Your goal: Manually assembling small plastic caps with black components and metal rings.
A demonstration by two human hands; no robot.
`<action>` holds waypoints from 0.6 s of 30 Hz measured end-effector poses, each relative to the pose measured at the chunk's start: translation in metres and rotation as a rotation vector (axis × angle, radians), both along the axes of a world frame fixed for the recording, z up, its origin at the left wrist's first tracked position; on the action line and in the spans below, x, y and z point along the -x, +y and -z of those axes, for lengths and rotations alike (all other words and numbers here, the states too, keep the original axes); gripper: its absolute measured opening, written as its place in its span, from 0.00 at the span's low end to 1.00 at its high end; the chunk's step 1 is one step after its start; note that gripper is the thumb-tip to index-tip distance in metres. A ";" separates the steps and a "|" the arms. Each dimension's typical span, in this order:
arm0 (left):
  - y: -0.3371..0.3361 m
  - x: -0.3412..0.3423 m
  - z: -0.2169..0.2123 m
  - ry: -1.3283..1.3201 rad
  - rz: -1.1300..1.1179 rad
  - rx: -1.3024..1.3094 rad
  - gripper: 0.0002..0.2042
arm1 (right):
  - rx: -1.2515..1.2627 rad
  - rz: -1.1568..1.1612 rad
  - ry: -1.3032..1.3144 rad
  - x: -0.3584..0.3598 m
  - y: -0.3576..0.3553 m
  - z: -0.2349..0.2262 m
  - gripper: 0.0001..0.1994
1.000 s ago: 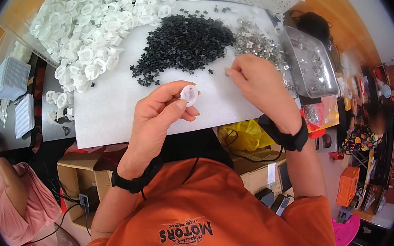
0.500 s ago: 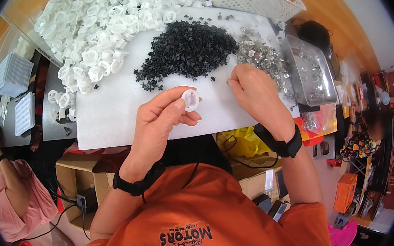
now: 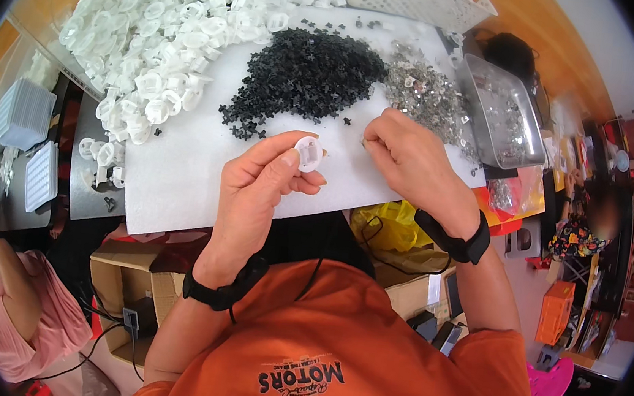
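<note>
Head view, left hand point(image 3: 257, 185) pinching white round cap point(image 3: 308, 154), flat face toward camera

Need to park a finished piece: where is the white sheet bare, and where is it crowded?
Bare white sheet lies left of the left hand, below the white caps; a narrower strip runs along the near edge under both hands. Crowded: black pieces and metal parts above the right hand.

Head-worn fisheye, looking steeply down — close over white table point(image 3: 181, 185)

White table point(image 3: 181, 185), three part heaps point(image 3: 306, 75)
</note>
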State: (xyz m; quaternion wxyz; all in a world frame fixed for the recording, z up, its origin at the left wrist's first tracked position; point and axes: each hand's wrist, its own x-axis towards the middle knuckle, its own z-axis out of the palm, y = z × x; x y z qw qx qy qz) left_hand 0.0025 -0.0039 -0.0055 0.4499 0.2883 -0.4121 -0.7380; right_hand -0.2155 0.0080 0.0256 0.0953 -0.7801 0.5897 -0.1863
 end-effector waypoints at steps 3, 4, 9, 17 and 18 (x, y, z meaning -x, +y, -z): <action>0.000 0.000 -0.002 -0.026 -0.011 0.013 0.15 | -0.008 0.021 -0.006 0.001 0.000 0.002 0.04; 0.000 0.000 -0.002 -0.019 -0.010 0.006 0.15 | -0.008 0.021 -0.016 0.000 -0.001 0.003 0.04; -0.001 0.001 -0.002 -0.047 -0.021 -0.020 0.14 | -0.032 -0.112 -0.296 -0.017 0.000 -0.021 0.02; -0.007 -0.006 0.000 0.076 0.108 -0.088 0.13 | 0.006 -0.366 -0.336 -0.033 -0.006 -0.022 0.03; -0.007 -0.006 -0.001 0.073 0.107 -0.090 0.13 | 0.005 -0.380 -0.340 -0.034 -0.006 -0.021 0.03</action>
